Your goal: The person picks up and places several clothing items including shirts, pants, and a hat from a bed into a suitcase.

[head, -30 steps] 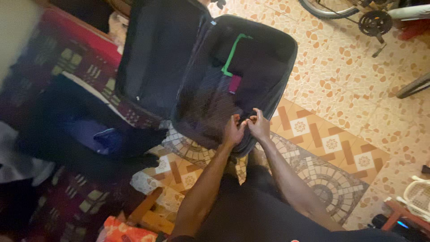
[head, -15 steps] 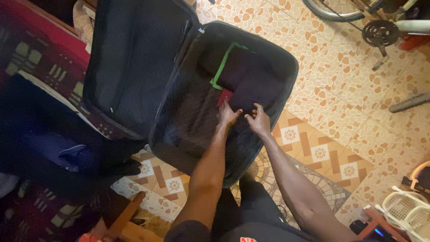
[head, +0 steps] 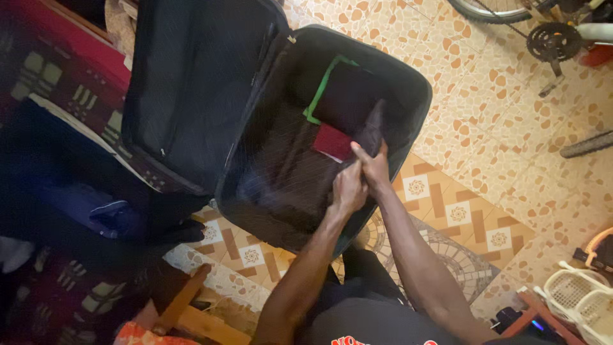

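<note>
While the open black suitcase (head: 281, 160) lies on the patterned tile floor (head: 485, 128) with its lid (head: 191, 83) propped against a red patterned sofa (head: 51, 83), both hands meet inside it; the right hand (head: 373, 167) has its fingers (head: 361, 153) pinched on a dark garment (head: 373, 131), lifting a fold of it; the left hand (head: 349, 190) is curled just beside, touching the right, though what its fingers grip cannot be told; a maroon item (head: 332, 142) and a green strap (head: 319, 89) lie close by.

The suitcase (head: 191, 96) is black; inside it lie a green strip (head: 319, 89) and a maroon patch (head: 332, 142). Beneath it, the floor (head: 485, 128) shows orange-and-cream mosaic tiles.
</note>
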